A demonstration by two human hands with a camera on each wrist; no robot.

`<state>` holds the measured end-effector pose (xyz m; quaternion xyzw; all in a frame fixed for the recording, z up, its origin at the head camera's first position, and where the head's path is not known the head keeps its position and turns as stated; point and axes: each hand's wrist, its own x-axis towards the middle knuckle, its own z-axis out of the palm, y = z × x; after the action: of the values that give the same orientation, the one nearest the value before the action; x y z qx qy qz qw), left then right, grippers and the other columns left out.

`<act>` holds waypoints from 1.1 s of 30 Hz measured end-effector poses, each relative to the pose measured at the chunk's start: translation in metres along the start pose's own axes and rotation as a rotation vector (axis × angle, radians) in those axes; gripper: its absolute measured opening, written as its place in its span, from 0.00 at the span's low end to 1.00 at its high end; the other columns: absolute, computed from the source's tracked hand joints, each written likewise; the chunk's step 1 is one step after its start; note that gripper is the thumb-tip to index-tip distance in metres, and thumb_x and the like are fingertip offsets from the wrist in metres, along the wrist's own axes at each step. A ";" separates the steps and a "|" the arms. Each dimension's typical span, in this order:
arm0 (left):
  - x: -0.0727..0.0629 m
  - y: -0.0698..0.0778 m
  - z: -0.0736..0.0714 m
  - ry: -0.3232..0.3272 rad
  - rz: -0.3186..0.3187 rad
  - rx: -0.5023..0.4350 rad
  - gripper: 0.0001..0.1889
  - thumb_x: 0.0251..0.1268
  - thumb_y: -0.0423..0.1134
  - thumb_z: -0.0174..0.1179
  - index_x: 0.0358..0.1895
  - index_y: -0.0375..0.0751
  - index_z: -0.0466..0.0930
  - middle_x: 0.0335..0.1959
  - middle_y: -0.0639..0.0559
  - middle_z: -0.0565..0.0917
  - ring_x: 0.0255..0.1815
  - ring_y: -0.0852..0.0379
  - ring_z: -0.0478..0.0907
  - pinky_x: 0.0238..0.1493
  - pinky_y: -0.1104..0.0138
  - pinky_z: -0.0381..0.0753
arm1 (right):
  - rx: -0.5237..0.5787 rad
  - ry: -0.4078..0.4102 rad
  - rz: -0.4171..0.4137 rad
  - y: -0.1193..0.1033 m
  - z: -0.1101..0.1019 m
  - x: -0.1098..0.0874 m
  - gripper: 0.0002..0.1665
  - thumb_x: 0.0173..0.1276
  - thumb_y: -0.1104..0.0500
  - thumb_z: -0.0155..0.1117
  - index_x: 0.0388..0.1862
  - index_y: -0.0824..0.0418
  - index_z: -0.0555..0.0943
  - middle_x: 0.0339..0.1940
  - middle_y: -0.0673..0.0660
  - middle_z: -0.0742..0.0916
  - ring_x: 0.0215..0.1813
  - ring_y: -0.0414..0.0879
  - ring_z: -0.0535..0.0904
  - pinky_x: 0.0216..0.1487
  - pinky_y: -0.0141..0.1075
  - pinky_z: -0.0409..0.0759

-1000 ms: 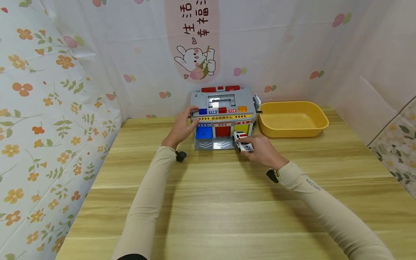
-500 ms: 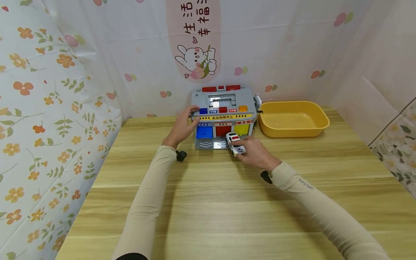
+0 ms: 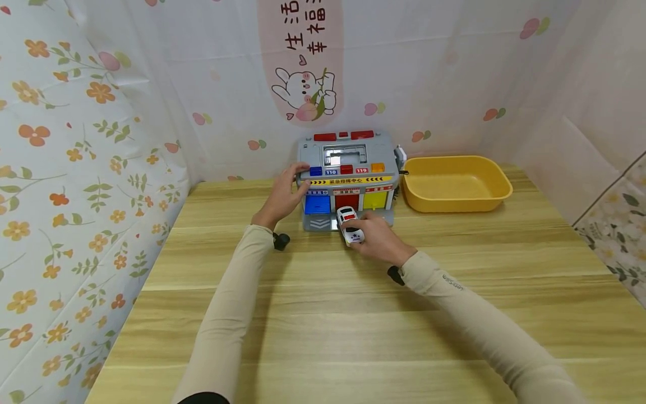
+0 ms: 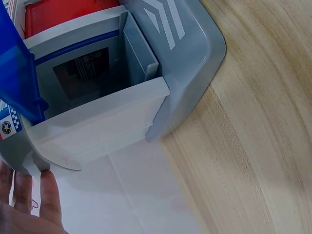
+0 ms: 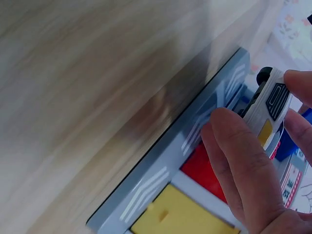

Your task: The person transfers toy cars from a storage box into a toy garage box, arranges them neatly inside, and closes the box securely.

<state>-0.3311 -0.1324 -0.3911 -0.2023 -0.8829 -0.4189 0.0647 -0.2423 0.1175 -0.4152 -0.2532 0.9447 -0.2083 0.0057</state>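
A grey toy garage [image 3: 348,182] stands at the back of the table. Its blue door [image 4: 17,68] is swung up over a bare compartment; the red door [image 5: 204,170] and yellow door [image 5: 180,212] are down. My left hand [image 3: 278,201] holds the garage's left roof edge, fingertips against its corner in the left wrist view. My right hand [image 3: 375,235] pinches a white toy police car [image 3: 347,216] between thumb and fingers. The car is tilted, its front toward the garage, before the red door and over the grey ramp [image 3: 319,224].
A yellow plastic basin [image 3: 456,205] stands right of the garage. Patterned cloth [image 3: 217,73] hangs behind the wooden table [image 3: 323,325] and along its sides. A small white part [image 3: 400,157] and a dark lever stick out from the garage's right end.
My right hand has carried the police car leftward, from before the yellow door to before the red one. The left hand and the garage stay in place.
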 end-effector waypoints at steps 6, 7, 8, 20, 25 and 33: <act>-0.001 -0.001 0.000 0.006 -0.010 0.002 0.23 0.77 0.42 0.51 0.71 0.41 0.66 0.71 0.44 0.72 0.74 0.47 0.66 0.76 0.50 0.65 | 0.034 -0.040 0.040 -0.011 0.006 0.008 0.26 0.64 0.56 0.72 0.62 0.51 0.82 0.57 0.68 0.79 0.56 0.58 0.73 0.59 0.52 0.79; -0.001 -0.001 0.000 0.007 -0.013 0.002 0.23 0.77 0.42 0.50 0.71 0.41 0.66 0.71 0.44 0.72 0.74 0.47 0.66 0.76 0.50 0.65 | 0.041 -0.044 0.042 -0.012 0.007 0.009 0.26 0.64 0.56 0.72 0.62 0.51 0.82 0.57 0.68 0.78 0.56 0.58 0.73 0.60 0.52 0.79; -0.001 -0.001 0.000 0.008 -0.016 0.004 0.23 0.77 0.42 0.51 0.70 0.41 0.66 0.71 0.44 0.72 0.74 0.47 0.66 0.76 0.51 0.65 | 0.046 -0.046 0.045 -0.013 0.009 0.010 0.26 0.64 0.56 0.72 0.62 0.51 0.82 0.57 0.68 0.78 0.56 0.58 0.73 0.60 0.51 0.79; 0.000 -0.004 0.001 0.016 0.015 0.007 0.23 0.77 0.42 0.51 0.71 0.40 0.66 0.71 0.44 0.73 0.74 0.47 0.66 0.75 0.50 0.66 | 0.103 -0.028 0.038 -0.026 0.022 0.027 0.25 0.64 0.56 0.73 0.61 0.51 0.82 0.57 0.66 0.79 0.58 0.56 0.71 0.60 0.50 0.78; 0.000 -0.002 0.001 0.005 0.014 0.007 0.23 0.77 0.42 0.50 0.71 0.41 0.65 0.72 0.44 0.72 0.75 0.47 0.65 0.76 0.50 0.65 | 0.130 -0.029 0.042 -0.028 0.028 0.037 0.25 0.65 0.55 0.73 0.61 0.51 0.82 0.59 0.64 0.80 0.59 0.55 0.71 0.62 0.51 0.77; 0.000 -0.002 0.001 0.005 0.006 0.002 0.23 0.77 0.42 0.50 0.71 0.42 0.66 0.72 0.45 0.73 0.75 0.47 0.65 0.75 0.50 0.65 | 0.168 -0.010 0.052 -0.029 0.035 0.049 0.25 0.65 0.55 0.72 0.62 0.54 0.83 0.58 0.64 0.79 0.59 0.55 0.70 0.63 0.50 0.75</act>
<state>-0.3316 -0.1327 -0.3934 -0.2038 -0.8825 -0.4185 0.0680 -0.2674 0.0578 -0.4312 -0.2281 0.9302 -0.2853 0.0371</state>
